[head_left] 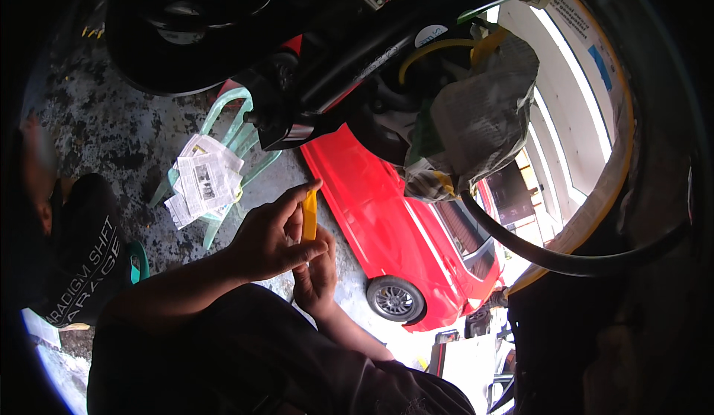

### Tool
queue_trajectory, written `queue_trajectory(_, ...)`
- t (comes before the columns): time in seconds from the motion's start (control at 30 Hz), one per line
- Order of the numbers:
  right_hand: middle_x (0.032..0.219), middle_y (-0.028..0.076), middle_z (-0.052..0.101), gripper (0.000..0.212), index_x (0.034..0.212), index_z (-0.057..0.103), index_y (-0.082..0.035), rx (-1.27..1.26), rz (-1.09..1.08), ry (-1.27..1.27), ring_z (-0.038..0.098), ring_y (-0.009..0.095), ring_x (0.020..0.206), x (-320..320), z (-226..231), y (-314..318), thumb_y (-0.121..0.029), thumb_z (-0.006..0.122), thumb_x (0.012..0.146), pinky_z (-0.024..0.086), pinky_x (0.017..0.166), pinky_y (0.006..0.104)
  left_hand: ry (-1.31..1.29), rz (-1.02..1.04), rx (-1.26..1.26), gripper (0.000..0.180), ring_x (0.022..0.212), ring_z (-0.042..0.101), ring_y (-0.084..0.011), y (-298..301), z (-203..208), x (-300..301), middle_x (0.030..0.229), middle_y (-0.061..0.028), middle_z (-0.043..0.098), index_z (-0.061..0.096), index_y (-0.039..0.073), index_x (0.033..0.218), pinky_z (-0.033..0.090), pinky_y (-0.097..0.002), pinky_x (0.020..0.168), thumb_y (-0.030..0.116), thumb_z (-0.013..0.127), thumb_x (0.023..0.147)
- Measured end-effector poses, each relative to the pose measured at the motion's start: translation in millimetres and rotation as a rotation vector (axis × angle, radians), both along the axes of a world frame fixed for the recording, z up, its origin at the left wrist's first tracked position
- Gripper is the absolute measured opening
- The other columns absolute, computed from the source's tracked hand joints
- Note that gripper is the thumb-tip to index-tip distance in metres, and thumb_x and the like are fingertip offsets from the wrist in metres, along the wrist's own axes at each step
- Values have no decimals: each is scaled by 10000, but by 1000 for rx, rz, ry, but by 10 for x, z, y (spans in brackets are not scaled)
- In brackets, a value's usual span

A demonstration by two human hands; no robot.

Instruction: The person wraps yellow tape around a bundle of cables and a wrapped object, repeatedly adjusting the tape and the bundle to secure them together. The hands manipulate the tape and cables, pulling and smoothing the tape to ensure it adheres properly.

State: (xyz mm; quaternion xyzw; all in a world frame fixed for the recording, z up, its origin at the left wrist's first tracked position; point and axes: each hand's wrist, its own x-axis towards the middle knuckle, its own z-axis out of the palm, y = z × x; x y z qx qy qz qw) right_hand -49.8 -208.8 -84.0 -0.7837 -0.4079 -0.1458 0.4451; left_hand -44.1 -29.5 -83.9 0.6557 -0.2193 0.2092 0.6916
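My left hand (269,238) comes in from the lower left and pinches a narrow piece of yellow masking tape (309,216), seen edge-on, between fingers and thumb. I cannot tell if it is a roll or a strip. Close behind it, my right hand (316,277) has its fingers curled at the tape's lower end, partly covered by the left thumb. Above and to the right of both hands, crumpled newspaper (483,114) covers part of a black vehicle part (372,50). More yellow tape (439,45) shows along that covering.
A green plastic chair (245,129) bears newspaper sheets (207,177). A red car (357,214) stands beyond my hands. A dark curved hose or rim (565,265) crosses the right side. At the far left is another person in a black shirt (82,251).
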Motion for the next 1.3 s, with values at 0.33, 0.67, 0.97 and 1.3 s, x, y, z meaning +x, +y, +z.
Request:
queue_trajectory(0.33,1171,118,579,332,1275,586,20,204,-71,197,564,206,1032,-164,-261,-170,-265,559,1106,467,936,354,95,91,-20,1143,777,629,-191,43,-12,-38,1039,-120,606,170,23,1672,526,-322,712,593,773,886)
queue_trajectory(0.67,1103,111,572,260,1187,628,8,167,-112,178,555,221,1022,-226,-168,-384,-226,618,1075,451,941,352,-563,399,92,716,896,590,-186,107,1068,273,1251,-106,600,511,95,1525,534,-324,766,423,751,936)
queue_trajectory(0.97,1018,120,584,203,1077,681,-33,-38,-369,-216,560,277,973,-12,-11,-494,-61,751,889,460,868,390,233,-108,-197,444,836,525,-101,-304,-15,21,1079,-20,574,628,53,1221,460,-279,776,393,740,959)
queue_trajectory(1.3,1077,150,604,453,1175,651,-35,-46,-295,-272,601,320,1006,157,106,-328,-130,854,782,466,892,437,-57,72,-78,196,865,635,-256,-342,-49,-22,976,-107,641,650,30,1041,501,-386,792,209,702,980)
